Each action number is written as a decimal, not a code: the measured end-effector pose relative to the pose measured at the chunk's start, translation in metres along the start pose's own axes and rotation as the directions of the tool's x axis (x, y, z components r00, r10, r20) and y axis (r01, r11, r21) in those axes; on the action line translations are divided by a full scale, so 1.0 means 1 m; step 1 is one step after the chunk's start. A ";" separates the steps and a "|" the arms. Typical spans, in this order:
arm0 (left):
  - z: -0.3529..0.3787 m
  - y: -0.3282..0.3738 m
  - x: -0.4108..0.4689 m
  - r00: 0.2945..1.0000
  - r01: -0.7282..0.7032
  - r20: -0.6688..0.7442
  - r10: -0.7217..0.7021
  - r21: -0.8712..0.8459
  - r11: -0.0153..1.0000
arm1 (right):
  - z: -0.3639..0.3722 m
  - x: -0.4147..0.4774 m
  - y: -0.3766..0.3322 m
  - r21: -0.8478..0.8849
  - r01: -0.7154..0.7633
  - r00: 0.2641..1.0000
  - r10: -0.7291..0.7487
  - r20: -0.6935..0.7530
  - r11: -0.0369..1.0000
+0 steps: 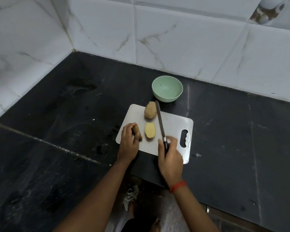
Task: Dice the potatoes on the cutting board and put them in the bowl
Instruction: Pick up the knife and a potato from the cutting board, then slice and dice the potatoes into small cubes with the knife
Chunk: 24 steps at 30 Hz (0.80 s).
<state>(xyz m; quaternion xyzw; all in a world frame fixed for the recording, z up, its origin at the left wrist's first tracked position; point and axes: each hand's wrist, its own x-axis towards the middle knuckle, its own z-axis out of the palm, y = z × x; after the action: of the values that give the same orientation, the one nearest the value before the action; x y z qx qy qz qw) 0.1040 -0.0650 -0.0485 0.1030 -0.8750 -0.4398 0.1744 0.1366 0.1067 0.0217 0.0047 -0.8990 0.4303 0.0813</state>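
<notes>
Black stone counter [57, 114], backed by white marble-look wall tiles [174, 39].

- White cutting board [174, 129] lies on the counter, with its handle slot [184, 138] at the right end.
- Pale green bowl [167, 93] stands just beyond the board's far edge.
- Whole potato [149, 110] lies at the far side of the board.
- Potato half [150, 130] lies mid-board, yellow cut face up.
- Second half [138, 131], brown skin showing, sits at the board's left edge.
- Left hand [128, 144] has its fingers curled over the second half, holding it.
- Right hand [170, 156], slightly blurred, has its fingers wrapped round the handle of the knife [160, 122].
- The knife's blade points toward the bowl, right of both loose pieces; whether it touches the board cannot be told.
- Red thread band [177, 186] circles the right wrist.
- Grey rag [131, 195] hangs below the counter edge.
</notes>
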 end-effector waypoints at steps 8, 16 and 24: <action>-0.007 0.006 0.004 0.923 0.252 -0.187 -0.336 -0.366 0.896 | 0.040 0.067 0.015 -0.055 -0.002 0.967 0.016 0.253 0.998; -0.014 0.007 0.017 0.799 0.392 -0.151 -0.582 -0.603 0.695 | 0.061 0.064 0.015 -0.136 -0.041 0.975 0.069 0.209 0.990; -0.010 -0.002 0.008 0.917 0.289 -0.129 -0.377 -0.437 0.852 | 0.053 0.060 0.030 0.093 -0.059 0.998 0.055 0.039 0.994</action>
<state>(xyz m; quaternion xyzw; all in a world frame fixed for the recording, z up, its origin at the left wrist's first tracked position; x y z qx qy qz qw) 0.1010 -0.0759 -0.0425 0.2608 -0.7087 -0.6230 0.2040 0.0671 0.0882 -0.0248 -0.0094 -0.8789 0.4740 0.0525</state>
